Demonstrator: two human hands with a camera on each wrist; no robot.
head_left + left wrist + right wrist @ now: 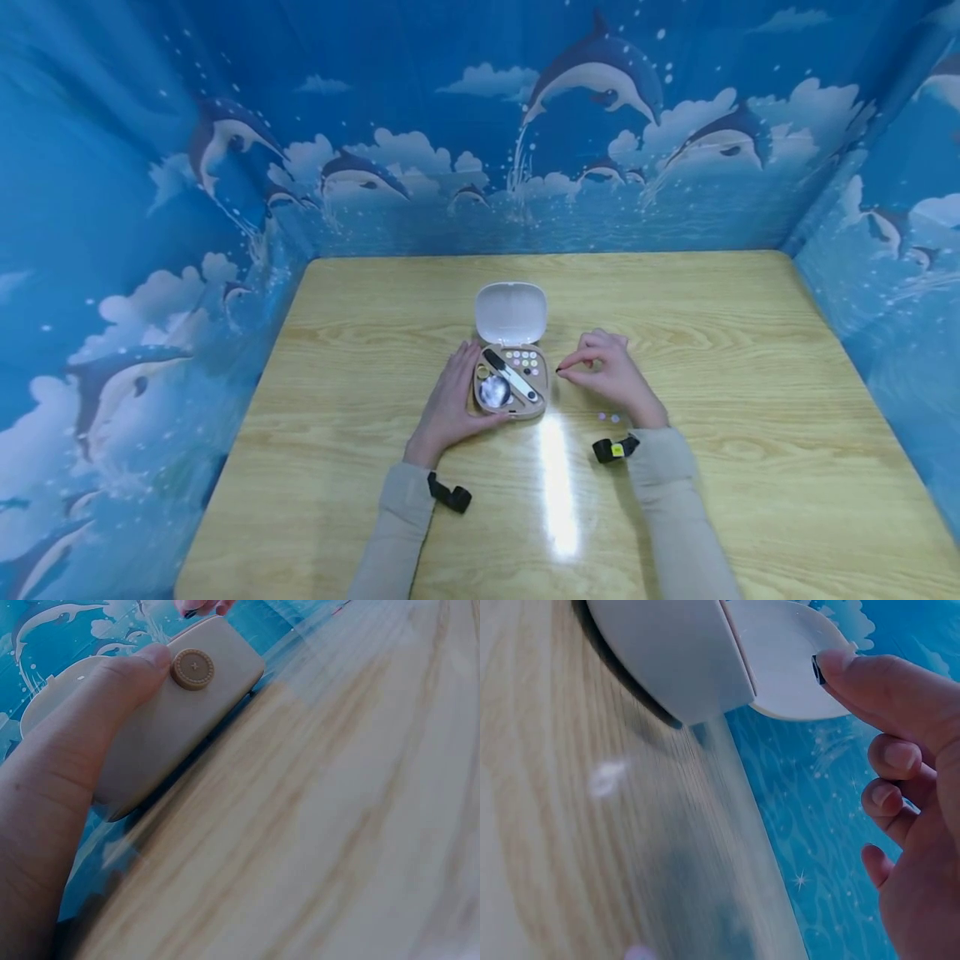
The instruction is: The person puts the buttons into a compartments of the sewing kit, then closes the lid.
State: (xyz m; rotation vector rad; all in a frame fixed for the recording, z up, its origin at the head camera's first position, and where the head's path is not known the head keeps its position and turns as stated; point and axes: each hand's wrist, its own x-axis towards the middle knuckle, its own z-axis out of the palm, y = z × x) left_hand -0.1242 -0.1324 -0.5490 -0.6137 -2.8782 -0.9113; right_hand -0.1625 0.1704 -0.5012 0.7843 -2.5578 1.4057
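Note:
A small hinged case [547, 385] stands on the table with its white lid [512, 312] raised at the back. Its compartments hold several small round buttons [517, 355], a white tool with a black end [517, 382], and a round shiny piece [494, 392]. My left hand [448, 407] grips the case, fingers along its left side and thumb across the front, close to the tan round catch [193, 669]. Just right of the case, my right hand [609, 372] pinches a small black button [817, 670] between thumb and forefinger, its other fingers loosely curled.
Two pale purple buttons [608, 417] lie on the wooden table [750, 375] below the right hand. Black wrist cameras [453, 498] are strapped at both sleeves. A blue curtain [450, 167] with dolphins surrounds the table's back and sides.

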